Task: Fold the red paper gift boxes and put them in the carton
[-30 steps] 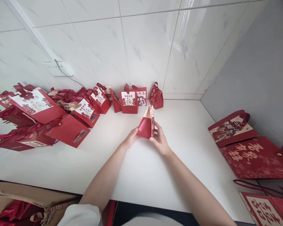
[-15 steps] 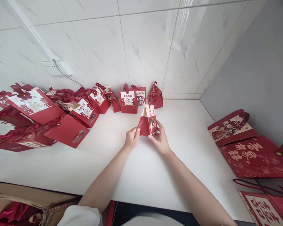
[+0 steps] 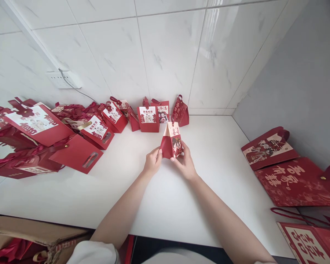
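The grip is narrow, holding the small red box: the left hand at its plain side, the right hand along the printed panel's edge. The box is upright between them, in front of the row of gift boxes; whether its base touches the counter, I cannot tell. Light, even pressure low down should spare the folds. A second ago the printed panel stood nearly edge-on; now its cartoon couple shows.
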Demonstrator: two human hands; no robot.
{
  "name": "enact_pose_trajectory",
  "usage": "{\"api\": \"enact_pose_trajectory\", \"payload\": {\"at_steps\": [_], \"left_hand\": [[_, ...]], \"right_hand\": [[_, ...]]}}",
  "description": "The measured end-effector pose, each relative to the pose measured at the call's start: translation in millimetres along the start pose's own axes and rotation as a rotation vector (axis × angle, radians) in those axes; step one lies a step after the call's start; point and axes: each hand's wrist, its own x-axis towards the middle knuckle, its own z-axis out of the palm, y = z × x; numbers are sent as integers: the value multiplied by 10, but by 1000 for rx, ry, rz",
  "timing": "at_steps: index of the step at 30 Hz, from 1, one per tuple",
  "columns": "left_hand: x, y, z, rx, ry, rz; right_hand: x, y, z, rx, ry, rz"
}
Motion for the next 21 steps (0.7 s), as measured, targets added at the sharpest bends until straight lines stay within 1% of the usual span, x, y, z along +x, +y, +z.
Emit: {"api": "enact_pose_trajectory", "payload": {"at_steps": [4,8,11,13,15,18,21], "left_hand": [[-1,24,-4,8,22,4],[2,27,-10,29,3,6],[2,-3,-12,65,-22,7],[2,-24,-18,79,-18,8],[-3,-35,-29,22,-11,7],[-19,-27,-41,-93,-54,15],[-36,-14,-35,-99,-81,0]], "right_hand": [[2,-11,2,2,-9,8],[2,-9,2,-12,-11,5],[2,-7,1,-21,-16,5],[3,-11,0,-17,-19,10],[5,-20,0,16,-34,33],[9,-35,-1,87,-49,80],[12,-39,-3,113,-35,91]]}}
